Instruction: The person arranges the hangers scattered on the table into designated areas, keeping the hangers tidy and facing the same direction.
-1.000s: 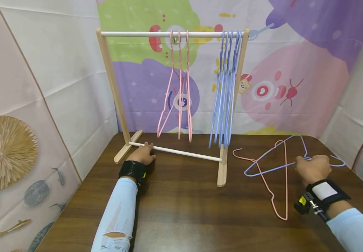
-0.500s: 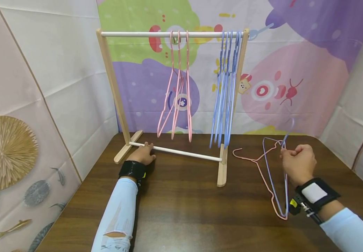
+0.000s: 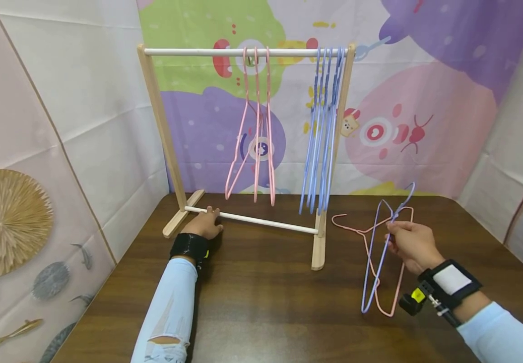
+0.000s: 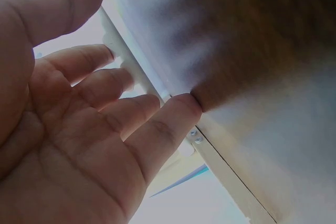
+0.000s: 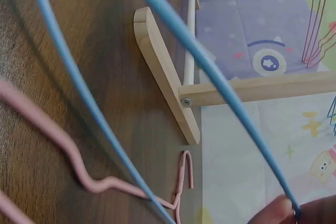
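Observation:
My right hand (image 3: pixel 413 244) pinches a blue hanger (image 3: pixel 396 212) near its neck, just below the hook. The hanger hangs edge-on, hook up, and its lower end overlaps a pink hanger (image 3: pixel 400 275) lying on the table. In the right wrist view the blue hanger's wires (image 5: pixel 210 72) cross the picture, with the fingertips at the bottom right. My left hand (image 3: pixel 203 223) rests at the left end of the rack's white lower bar (image 3: pixel 261 221). Its fingers spread loosely in the left wrist view, touching the bar and holding nothing else.
The wooden rack's white upper bar (image 3: pixel 189 52) carries three pink hangers (image 3: pixel 268 101) near the middle. Several blue hangers (image 3: pixel 318 146) hang bunched beside the right post. The rack's right foot (image 3: pixel 318 252) stands left of the pink hanger. A patterned cloth (image 3: pixel 379 166) closes the back.
My right hand has turned the blue hanger from lying sideways to hook-up and moved it left. The left hand has stayed by the lower bar. The middle pink hanger on the rack has swung slightly.

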{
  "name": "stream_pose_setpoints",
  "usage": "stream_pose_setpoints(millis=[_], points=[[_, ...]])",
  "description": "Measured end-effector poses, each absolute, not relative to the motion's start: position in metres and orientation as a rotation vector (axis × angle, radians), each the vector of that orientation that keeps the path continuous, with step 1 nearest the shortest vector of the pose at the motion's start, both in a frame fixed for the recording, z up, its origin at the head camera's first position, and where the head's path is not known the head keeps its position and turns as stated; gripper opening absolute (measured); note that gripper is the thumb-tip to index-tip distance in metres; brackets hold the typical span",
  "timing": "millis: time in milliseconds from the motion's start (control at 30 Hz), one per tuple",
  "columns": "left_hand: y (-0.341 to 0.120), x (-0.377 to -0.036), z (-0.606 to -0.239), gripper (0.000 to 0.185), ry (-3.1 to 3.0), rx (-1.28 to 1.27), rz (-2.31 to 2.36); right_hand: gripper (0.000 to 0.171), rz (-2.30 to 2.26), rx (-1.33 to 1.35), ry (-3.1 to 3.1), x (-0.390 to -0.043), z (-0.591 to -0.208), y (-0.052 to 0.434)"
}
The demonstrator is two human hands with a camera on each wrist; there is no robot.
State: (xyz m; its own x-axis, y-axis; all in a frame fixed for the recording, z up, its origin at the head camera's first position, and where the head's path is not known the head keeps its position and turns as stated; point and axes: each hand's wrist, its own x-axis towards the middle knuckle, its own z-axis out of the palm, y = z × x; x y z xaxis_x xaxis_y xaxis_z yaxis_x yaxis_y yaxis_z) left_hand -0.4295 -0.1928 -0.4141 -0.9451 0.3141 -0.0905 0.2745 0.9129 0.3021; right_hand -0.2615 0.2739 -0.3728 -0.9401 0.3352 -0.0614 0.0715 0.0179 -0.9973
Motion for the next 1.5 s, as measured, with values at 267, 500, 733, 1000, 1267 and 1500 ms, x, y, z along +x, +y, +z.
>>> stream_pose_setpoints(millis=[267, 500, 733, 1000, 1267, 1500], points=[[-0.194, -0.428, -0.415, 0.065, 2.943, 0.466, 0.426, 0.029, 2.233, -0.36, -2.014, -0.259, -0.37, 0.272], [-0.193, -0.427, -0.414, 0.065, 2.94, 0.47, 0.431, 0.019, 2.221, -0.27, -2.014, -0.258, -0.368, 0.262], [-0.194, -0.428, -0.414, 0.066, 2.944, 0.457, 0.432, 0.01, 2.188, -0.256, -2.077, -0.256, -0.376, 0.254], [-0.193, -0.427, -0.413, 0.066, 2.945, 0.473, 0.425, 0.012, 2.213, -0.196, -2.049, -0.247, -0.372, 0.244], [-0.198, -0.44, -0.422, 0.067, 2.928, 0.478, 0.45, 0.008, 2.268, -0.095, -2.011, -0.235, -0.364, 0.222], [-0.194, -0.429, -0.413, 0.066, 2.927, 0.474, 0.441, 0.005, 2.368, 0.007, -1.936, -0.225, -0.36, 0.2]])
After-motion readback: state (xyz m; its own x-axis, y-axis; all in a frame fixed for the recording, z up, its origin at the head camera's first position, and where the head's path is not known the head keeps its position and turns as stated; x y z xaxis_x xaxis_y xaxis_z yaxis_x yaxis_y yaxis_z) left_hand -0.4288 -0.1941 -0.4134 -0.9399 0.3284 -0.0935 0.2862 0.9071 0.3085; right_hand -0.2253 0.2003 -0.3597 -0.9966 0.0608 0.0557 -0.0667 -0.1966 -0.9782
